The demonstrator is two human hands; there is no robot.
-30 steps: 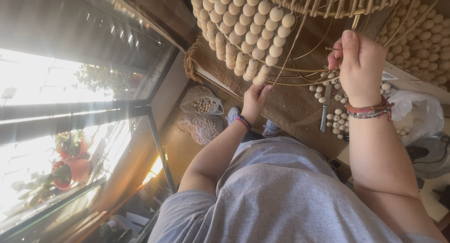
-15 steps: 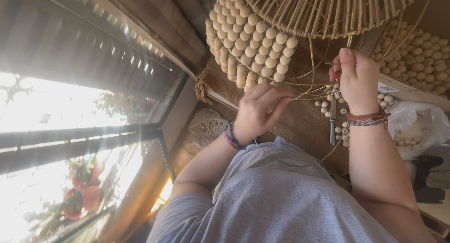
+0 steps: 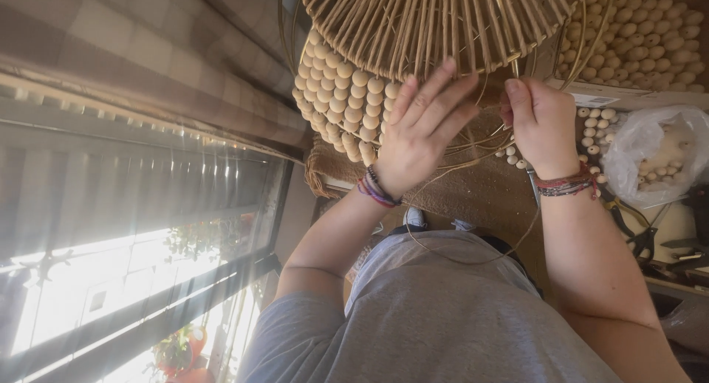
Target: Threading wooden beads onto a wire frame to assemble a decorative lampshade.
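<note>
A rattan frame (image 3: 436,21) of thin radiating ribs fills the top of the head view. Below it lies a mat of wooden beads (image 3: 336,102). My left hand (image 3: 421,135) lies flat against the lower edge of the frame, fingers stretched out and apart, gripping nothing. My right hand (image 3: 543,124) is just to its right, thumb and fingers pinched on a thin rattan strand (image 3: 461,261) by the frame's rim. That strand loops down over my lap in the grey shirt. Both wrists wear bracelets.
More wooden beads (image 3: 642,36) lie at the upper right, and a clear plastic bag of beads (image 3: 653,158) sits beside my right forearm. Loose beads (image 3: 594,124) lie near it. Tools (image 3: 665,246) rest at the right edge. A bright window with plants (image 3: 177,346) fills the left.
My left hand has risen from low near the floor up to the frame's edge and spread its fingers there. My right hand has kept its pinch on the strand.
</note>
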